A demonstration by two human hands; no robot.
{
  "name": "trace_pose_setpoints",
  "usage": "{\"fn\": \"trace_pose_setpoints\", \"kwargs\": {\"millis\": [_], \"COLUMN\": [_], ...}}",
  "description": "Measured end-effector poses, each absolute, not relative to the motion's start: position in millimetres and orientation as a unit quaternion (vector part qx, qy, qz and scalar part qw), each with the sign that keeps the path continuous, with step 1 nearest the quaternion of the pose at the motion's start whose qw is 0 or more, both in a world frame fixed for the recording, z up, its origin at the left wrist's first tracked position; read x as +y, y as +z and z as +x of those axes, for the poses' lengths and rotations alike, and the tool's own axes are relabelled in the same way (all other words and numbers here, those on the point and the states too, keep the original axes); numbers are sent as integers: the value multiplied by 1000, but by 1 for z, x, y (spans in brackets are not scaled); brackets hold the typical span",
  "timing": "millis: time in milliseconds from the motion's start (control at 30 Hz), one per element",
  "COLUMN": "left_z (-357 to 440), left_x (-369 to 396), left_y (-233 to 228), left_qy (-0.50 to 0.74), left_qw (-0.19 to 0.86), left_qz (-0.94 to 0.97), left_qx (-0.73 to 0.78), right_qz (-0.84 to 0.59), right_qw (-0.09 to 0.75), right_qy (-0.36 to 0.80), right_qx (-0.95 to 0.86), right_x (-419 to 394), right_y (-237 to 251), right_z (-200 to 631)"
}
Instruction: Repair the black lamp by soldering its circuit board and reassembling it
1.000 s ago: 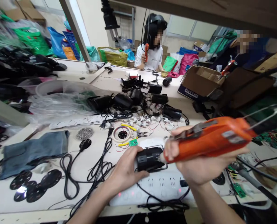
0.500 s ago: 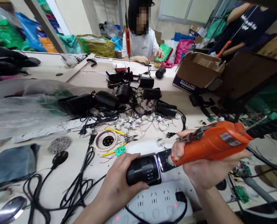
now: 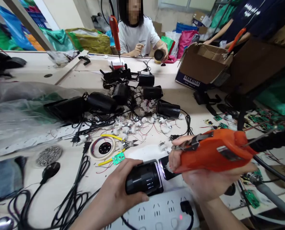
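While the left hand [image 3: 118,188] wraps around a black cylindrical device [image 3: 144,178] low in the centre of the frame, the right hand [image 3: 204,179] grips an orange electric screwdriver [image 3: 214,152] just to its right. The device lies on its side above a white power strip [image 3: 161,212], with its lit end facing right. The screwdriver's tip end points left toward that lit end; whether it touches is hidden behind the right hand's fingers. The two hands are close together but apart, each clamped on its own object.

The left forearm rises from the bottom edge toward the centre, fingers curled over the top of the device and thumb along its near side. The right forearm comes up from the lower right, palm under the screwdriver body, fingers closed over a metal lever on top. A dark cable runs from the screwdriver's rear toward the right edge.

Just above the hands on the pale worktable [image 3: 60,179] lie yellow-handled pliers [image 3: 115,138], a small green circuit board [image 3: 118,158] and a roll of tape [image 3: 102,148]. Further up, more black devices [image 3: 167,109] sit among tangled cords and small white parts. A cardboard box [image 3: 200,68] stands at upper right. At top centre, another person [image 3: 138,35] in a white shirt sits at the table beside a hanging orange screwdriver.
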State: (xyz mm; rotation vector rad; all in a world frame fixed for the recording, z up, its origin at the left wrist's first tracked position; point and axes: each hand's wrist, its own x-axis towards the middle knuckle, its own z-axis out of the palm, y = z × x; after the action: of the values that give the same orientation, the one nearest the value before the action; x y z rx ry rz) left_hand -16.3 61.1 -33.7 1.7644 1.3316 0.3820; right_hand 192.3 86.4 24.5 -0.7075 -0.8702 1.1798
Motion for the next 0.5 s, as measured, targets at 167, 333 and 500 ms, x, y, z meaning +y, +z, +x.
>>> {"fn": "trace_pose_setpoints", "kwargs": {"millis": [167,333,500], "left_z": [-16,-16,-12], "left_x": [70,69,68], "left_y": [-29,-29,-28], "left_qy": [98,110,129], "left_qw": [447,430,426], "left_qz": [697,714,717], "left_qx": [552,542,537], "right_qz": [-314,-270,-275], "right_qw": [709,693,657], "right_qy": [521,548,595], "right_qx": [-358,-382,-372], "right_x": [83,75,74], "right_y": [27,46,53], "right_z": [191,194,191]}}
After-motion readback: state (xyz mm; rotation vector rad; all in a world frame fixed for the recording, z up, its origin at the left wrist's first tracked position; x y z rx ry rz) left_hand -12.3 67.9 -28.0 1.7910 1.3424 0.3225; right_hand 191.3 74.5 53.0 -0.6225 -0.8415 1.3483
